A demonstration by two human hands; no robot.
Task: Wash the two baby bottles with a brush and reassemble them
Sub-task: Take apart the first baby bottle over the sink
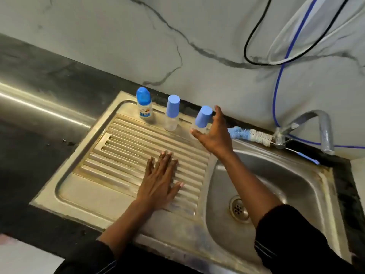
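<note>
Two clear baby bottles with blue caps stand at the back of the steel drainboard (94, 186): one (172, 113) upright in the middle, the other (202, 120) further right. My right hand (214, 133) reaches around the right bottle with fingers spread, thumb in front of its clear base; contact is unclear. My left hand (160, 184) lies flat on the drainboard ridges, holding nothing. A bottle brush (250, 135) with blue and white bristles lies along the sink's back rim, right of my right hand.
A small white liquid bottle with a blue cap (144, 105) stands at the drainboard's back left. The sink basin (286, 175) with its drain lies to the right, under a bent steel tap (324, 131). Cables and hoses hang on the marble wall. Dark countertop extends left.
</note>
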